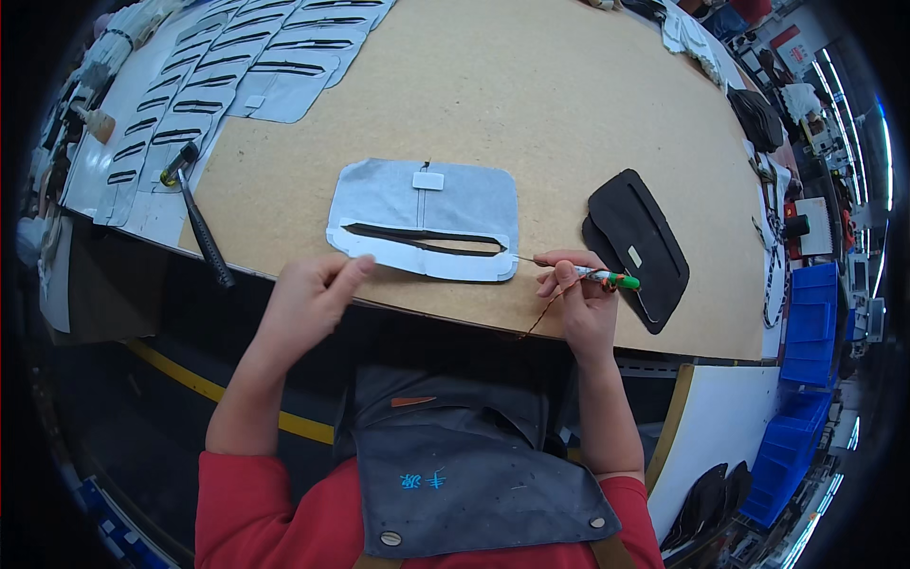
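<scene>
A light grey fabric panel with rounded corners lies in front of me, a small white tab near its top. A long dark-edged slot runs across its lower part, above a white strip. My left hand is closed, its thumb tip at the panel's front left edge; what its fingers hold, if anything, is hidden. Between the fingers of my right hand is a slim pen-like tool with a green end, its thin tip pointing at the panel's right edge. A thin twisted cord hangs by this hand.
A black stitched piece lies right of my right hand. At the left are a black-handled hammer and rows of overlapping grey slotted panels. The brown board ends close before my apron. Blue bins stand at the right.
</scene>
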Demonstrator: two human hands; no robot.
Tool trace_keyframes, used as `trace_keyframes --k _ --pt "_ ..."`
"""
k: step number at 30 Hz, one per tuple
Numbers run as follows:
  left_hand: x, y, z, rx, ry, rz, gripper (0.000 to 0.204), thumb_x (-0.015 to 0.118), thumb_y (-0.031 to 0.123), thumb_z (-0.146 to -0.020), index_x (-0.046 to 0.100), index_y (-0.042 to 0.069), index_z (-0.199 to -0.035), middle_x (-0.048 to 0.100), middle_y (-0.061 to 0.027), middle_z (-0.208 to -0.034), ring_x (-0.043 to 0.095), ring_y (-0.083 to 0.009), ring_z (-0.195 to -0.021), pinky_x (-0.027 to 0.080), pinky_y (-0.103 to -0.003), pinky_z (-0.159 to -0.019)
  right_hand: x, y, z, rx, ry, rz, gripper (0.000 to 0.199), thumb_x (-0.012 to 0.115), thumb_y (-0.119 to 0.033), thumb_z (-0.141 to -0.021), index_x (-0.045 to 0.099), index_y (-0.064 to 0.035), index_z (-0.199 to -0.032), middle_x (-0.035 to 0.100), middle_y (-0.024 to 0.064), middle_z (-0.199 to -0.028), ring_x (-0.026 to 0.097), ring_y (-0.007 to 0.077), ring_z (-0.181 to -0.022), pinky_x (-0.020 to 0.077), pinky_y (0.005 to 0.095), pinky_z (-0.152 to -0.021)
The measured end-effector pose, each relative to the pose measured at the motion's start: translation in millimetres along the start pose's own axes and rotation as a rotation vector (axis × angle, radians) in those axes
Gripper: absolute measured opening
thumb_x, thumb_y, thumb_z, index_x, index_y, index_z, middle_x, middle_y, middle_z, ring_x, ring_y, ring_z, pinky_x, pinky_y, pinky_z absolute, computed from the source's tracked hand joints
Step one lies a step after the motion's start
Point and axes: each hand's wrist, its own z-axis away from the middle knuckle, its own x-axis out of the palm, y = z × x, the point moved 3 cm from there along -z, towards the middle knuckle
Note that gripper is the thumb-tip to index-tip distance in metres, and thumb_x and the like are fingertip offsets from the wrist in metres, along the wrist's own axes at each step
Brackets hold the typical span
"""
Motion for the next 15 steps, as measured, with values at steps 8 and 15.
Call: trace_keyframes --k 8,15 --pt "83 55 -24 0.992 0.297 -0.312 0.008 0.064 0.011 -0.083 0.060 0.004 -0.084 0.057 -0.0092 -0.083 0.056 -0.0266 -0.077 0.045 -0.034 -0.068 7 -4 -5 -0.022 -0.006 0.028 0.020 0.054 -0.017 -0.095 0.059 0.0018 -0.098 0.063 0.0063 -0.088 0.057 0.0086 -0.070 0.0475 0.0235 -0.069" --pt "89 56 -14 0.915 0.160 -0.350 0.016 0.063 0.007 -0.080 0.059 0.004 -0.095 0.055 -0.0091 -0.089 0.054 -0.0240 -0.084 0.043 -0.036 -0.074 -1 0 -8 -0.016 0.037 -0.036 0.021 0.051 -0.018 -0.096 0.057 0.0023 -0.095 0.062 0.0075 -0.085 0.058 0.0098 -0.070 0.0477 0.0241 -0.069"
